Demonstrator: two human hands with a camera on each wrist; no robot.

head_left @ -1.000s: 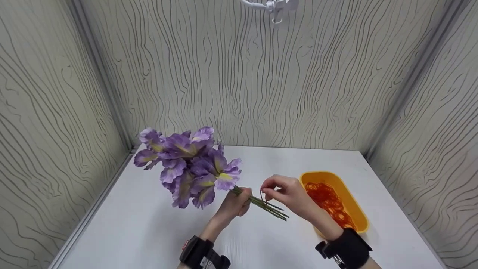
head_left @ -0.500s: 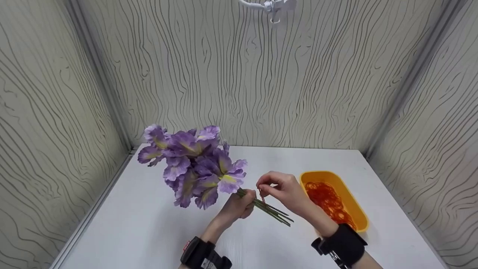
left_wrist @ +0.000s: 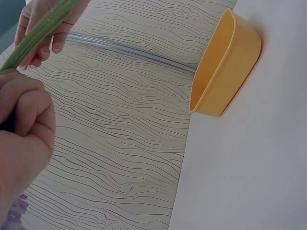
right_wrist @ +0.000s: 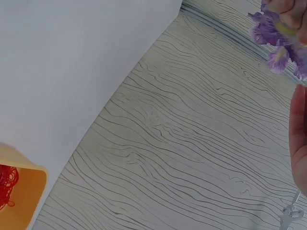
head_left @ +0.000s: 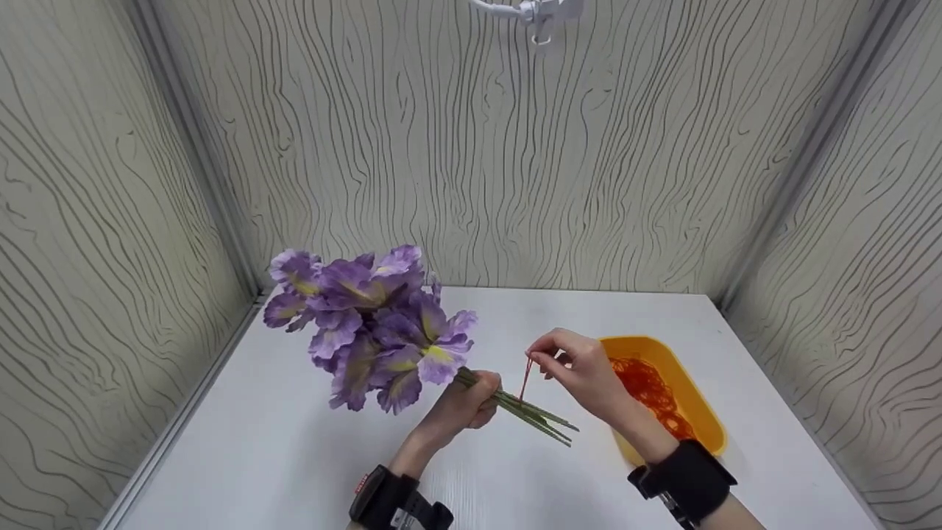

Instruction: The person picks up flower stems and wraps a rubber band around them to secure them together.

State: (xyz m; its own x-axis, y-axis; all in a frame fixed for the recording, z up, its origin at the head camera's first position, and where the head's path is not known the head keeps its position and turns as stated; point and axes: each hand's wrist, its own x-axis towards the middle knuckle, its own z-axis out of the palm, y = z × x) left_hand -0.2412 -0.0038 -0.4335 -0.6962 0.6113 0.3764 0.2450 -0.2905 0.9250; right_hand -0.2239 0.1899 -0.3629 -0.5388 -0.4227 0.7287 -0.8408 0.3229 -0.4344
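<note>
My left hand [head_left: 464,403] grips a bunch of purple irises [head_left: 390,324] by the green stems [head_left: 541,421], just below the blooms. The flower heads point to the upper left, and the stem ends stick out to the right of my fist. Thumb and fingertips of my right hand [head_left: 581,368] pinch a thin red rubber band [head_left: 525,379], pulled taut between them and the stems. In the left wrist view, the stems [left_wrist: 43,28] rise out of my curled fingers. The right wrist view shows only part of my right hand [right_wrist: 300,143], at the edge.
A yellow tray [head_left: 699,401] with a tangle of red rubber bands [head_left: 644,386] stands on the white table [head_left: 500,478], partly behind my right forearm. Wood-patterned panels [head_left: 441,147] enclose the table's back and sides. A white fixture [head_left: 541,15] hangs on the back panel.
My right hand has moved up and to the right, away from the stems. The rubber band, shorter and slacker before, is now drawn out straight. The flowers shifted slightly right, then back left.
</note>
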